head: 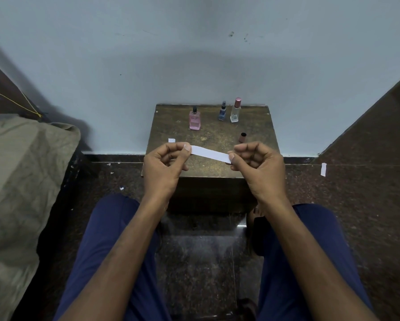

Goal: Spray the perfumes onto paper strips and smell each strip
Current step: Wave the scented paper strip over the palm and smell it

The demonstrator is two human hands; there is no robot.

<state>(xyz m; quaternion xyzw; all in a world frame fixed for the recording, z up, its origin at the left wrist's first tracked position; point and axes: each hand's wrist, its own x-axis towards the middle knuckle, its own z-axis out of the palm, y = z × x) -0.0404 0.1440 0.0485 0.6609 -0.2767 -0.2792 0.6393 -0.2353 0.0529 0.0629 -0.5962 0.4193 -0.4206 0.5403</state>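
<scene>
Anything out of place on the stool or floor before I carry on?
A loose cap lies on its side on the stool, off its bottle. A paper scrap sits near the left hand, and a stray strip and small bits litter the floor. No spill shows.

We count three perfume bottles on the tabletop (171,126): a pink bottle (194,119) at its far left, a blue bottle (222,111) and a clear bottle (235,110) at its far right. One loose cap (242,137) lies nearer. We see one paper strip (210,154) held above the tabletop, one scrap (171,140) on it, and one strip on the floor (323,169) to its right.
</scene>
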